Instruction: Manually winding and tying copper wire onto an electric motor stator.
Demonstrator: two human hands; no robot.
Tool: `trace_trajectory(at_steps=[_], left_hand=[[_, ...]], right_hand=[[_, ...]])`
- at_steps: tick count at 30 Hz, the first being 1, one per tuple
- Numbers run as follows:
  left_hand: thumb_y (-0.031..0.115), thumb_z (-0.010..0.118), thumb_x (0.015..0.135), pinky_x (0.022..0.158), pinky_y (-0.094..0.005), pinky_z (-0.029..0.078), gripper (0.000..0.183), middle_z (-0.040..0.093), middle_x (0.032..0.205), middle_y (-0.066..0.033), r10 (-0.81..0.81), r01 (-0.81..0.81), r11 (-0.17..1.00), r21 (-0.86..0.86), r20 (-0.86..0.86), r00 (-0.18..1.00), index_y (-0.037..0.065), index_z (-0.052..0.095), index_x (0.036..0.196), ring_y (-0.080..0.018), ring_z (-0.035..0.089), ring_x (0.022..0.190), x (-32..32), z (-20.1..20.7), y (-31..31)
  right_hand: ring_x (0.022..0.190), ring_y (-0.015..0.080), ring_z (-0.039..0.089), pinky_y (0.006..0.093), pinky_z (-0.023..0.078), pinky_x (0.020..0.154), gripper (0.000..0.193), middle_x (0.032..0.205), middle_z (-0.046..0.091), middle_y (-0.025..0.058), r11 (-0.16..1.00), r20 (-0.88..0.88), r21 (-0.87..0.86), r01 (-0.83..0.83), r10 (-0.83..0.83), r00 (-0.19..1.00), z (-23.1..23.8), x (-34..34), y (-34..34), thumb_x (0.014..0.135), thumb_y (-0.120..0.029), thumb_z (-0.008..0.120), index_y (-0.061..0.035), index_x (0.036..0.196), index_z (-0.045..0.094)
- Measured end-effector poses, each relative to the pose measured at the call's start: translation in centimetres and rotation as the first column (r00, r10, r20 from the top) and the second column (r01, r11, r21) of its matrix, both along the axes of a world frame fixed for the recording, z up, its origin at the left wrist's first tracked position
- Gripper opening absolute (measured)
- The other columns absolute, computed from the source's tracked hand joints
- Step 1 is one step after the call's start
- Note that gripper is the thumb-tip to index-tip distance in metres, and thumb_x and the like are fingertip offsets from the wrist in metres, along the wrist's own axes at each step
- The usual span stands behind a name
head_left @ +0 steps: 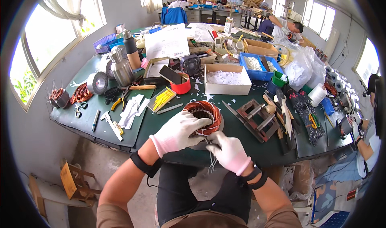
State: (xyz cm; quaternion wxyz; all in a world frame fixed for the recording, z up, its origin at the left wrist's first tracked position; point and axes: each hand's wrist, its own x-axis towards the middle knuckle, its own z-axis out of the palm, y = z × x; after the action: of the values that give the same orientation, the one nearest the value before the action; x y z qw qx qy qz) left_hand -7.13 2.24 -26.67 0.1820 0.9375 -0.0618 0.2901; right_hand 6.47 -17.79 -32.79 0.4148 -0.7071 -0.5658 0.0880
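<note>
A motor stator with copper windings stands at the table's near edge, its round opening facing up. Wearing a white glove with a pink cuff, my left hand grips the stator's near left side, some fingers reaching over the rim into the opening. My right hand, gloved alike, is closed at the near side of the coil, thumb and fingers pinched around thin lead wires. The loose ends of the wires hang below the pinch, over the table edge. My fingers hide part of the windings there.
A metal fixture with rods lies right of the stator, beside several tools with wooden handles. Behind stand a carton of white paper slips, a red round container and a tray of yellow sticks. Pliers lie left. Co-workers sit nearby.
</note>
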Motion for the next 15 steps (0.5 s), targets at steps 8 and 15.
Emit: trace_trajectory(at_steps=[8,15], left_hand=[[0.025,0.082,0.083,0.091,-0.046,0.054,0.031,0.072,0.088,-0.0162,-0.156,0.168,0.984,0.054,-0.174,0.972,0.003,0.079,0.104,-0.0365,0.069,0.089,0.9,-0.3,1.5],[0.022,0.082,0.085,0.09,-0.0463,0.054,0.028,0.072,0.088,-0.0161,-0.194,0.203,0.978,0.053,-0.139,0.971,0.003,0.078,0.104,-0.0367,0.069,0.088,1.1,-0.6,2.0]], right_hand=[[0.08,0.0351,0.071,0.0403,0.057,0.074,0.014,0.094,0.072,0.0186,0.823,0.23,0.565,0.057,-0.224,0.947,13.5,3.9,1.7,0.095,-0.006,0.076,-0.0003,0.107,0.071],[0.11,0.0443,0.07,0.0511,0.053,0.099,0.029,0.116,0.073,0.022,0.9,0.291,0.435,0.0,-0.141,0.946,7.1,3.0,9.7,0.104,-0.021,0.068,-0.0007,0.125,0.068]])
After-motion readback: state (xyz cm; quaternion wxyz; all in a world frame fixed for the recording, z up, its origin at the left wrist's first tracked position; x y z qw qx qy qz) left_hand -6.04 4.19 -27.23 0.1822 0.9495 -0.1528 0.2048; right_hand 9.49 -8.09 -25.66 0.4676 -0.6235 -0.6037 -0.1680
